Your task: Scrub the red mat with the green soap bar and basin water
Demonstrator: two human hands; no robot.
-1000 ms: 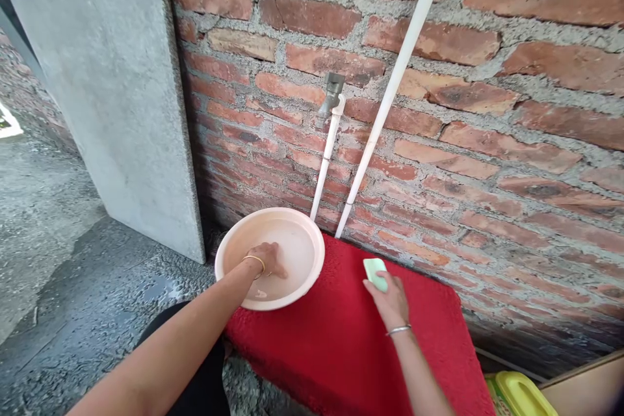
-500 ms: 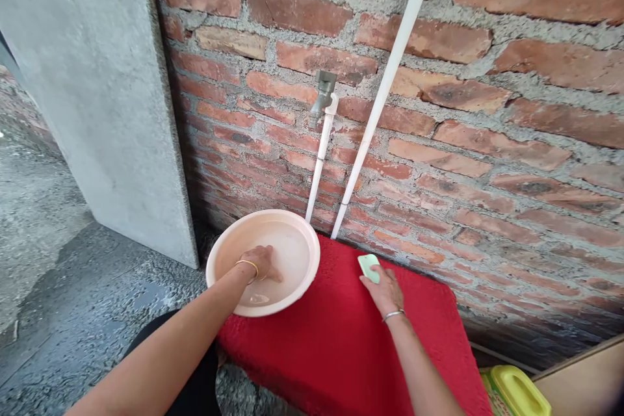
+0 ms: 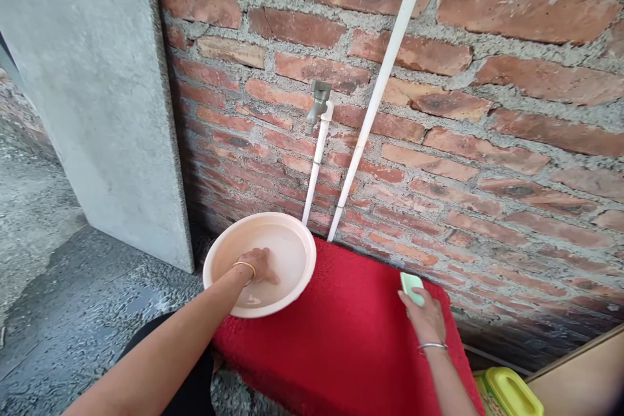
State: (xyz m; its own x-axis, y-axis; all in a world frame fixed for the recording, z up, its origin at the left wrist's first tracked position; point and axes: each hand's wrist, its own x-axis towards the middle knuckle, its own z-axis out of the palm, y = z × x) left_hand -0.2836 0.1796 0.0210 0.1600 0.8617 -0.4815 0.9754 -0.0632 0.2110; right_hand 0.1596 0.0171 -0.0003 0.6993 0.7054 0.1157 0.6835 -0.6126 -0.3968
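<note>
My left hand [image 3: 258, 264] reaches into a pale peach basin [image 3: 210, 263], its fingers partly under cloudy water [image 3: 287, 250]. Whether those fingers grip anything cannot be made out. My right hand [image 3: 428, 318] is closed round a pale green oblong block that looks like a scrubbing brush [image 3: 412, 288]. It is at the far right part of a red, fuzzy cloth [image 3: 341, 325] that covers a low surface. The brush's underside is hidden. The basin stands on the left end of the red cloth.
Behind runs a brick wall [image 3: 302, 162] with a tap [image 3: 318, 104] and two white pipes [image 3: 358, 149]. A grey slab [image 3: 117, 117] leans at the left over wet ground [image 3: 121, 286]. A yellow-lidded container [image 3: 509, 390] stands at the lower right.
My right hand has moved to the right along the red cloth, carrying the green brush. My left hand stays in the basin, nearly unmoved.
</note>
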